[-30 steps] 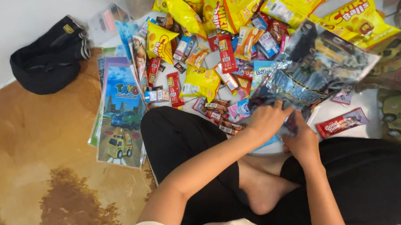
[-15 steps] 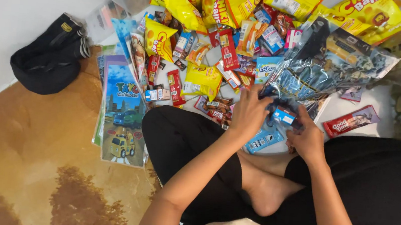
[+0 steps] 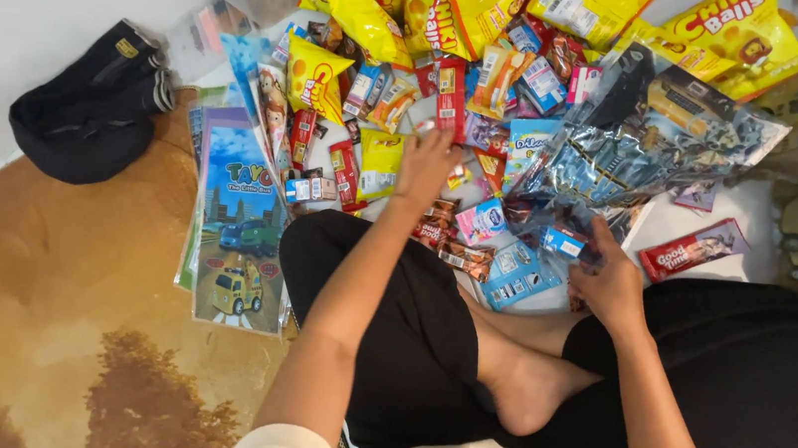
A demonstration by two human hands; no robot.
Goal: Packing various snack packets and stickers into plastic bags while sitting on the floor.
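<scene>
Since half a second ago the left hand (image 3: 423, 160) has left the bag's mouth and stretched out toward twelve o'clock, into the middle of the snack pile. It now lies palm down with fingers spread over a small yellow packet (image 3: 381, 162) and the slim red wafer bars (image 3: 451, 100) beside it; whether it has pinched anything I cannot tell, since the fingers cover what is under them. The right hand (image 3: 610, 278) has kept its place at about two o'clock from the crossed legs, fingers closed on the open edge of the clear printed gift bag (image 3: 650, 133), where a little blue-and-white box (image 3: 565, 241) sits at the opening. My reading is that one hand fetches while the other keeps the bag ready.

That bag is glossy, crinkled film, catching light in creases. Around it lie puffy yellow snack pouches (image 3: 372, 21), flat foil bars, and a blue biscuit pack (image 3: 514, 272) near the knee. A red chocolate bar (image 3: 694, 250) lies apart at three o'clock. At nine o'clock sits a stack of flat cartoon bags (image 3: 237, 226) on the brown patterned mat (image 3: 38, 313), and beyond it a soft black pouch (image 3: 91, 114).
</scene>
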